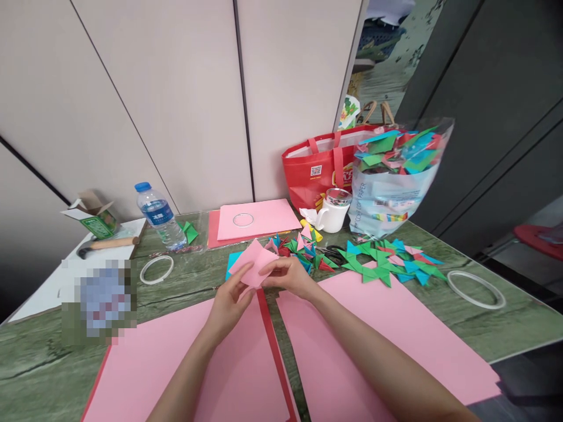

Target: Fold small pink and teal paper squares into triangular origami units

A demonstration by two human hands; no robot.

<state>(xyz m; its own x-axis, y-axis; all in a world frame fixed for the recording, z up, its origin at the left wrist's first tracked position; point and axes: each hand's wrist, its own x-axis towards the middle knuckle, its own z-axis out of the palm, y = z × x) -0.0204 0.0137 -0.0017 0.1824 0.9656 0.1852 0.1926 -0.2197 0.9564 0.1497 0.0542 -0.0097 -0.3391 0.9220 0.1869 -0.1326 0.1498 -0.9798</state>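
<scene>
Both my hands hold a small pink square of paper above the green table. My left hand pinches its lower left edge with the thumb on top. My right hand grips the right side, fingers curled over the paper. Below the hands lie two large pink sheets, and a red strip runs between them. Just beyond the hands is a heap of folded paper pieces in green, blue, red and pink, with black scissors among them.
A water bottle, a white ring and a small green box stand at left. At the back are a pink sheet stack, a white mug, a red bag and a clear bag of folded papers. Another ring lies at right.
</scene>
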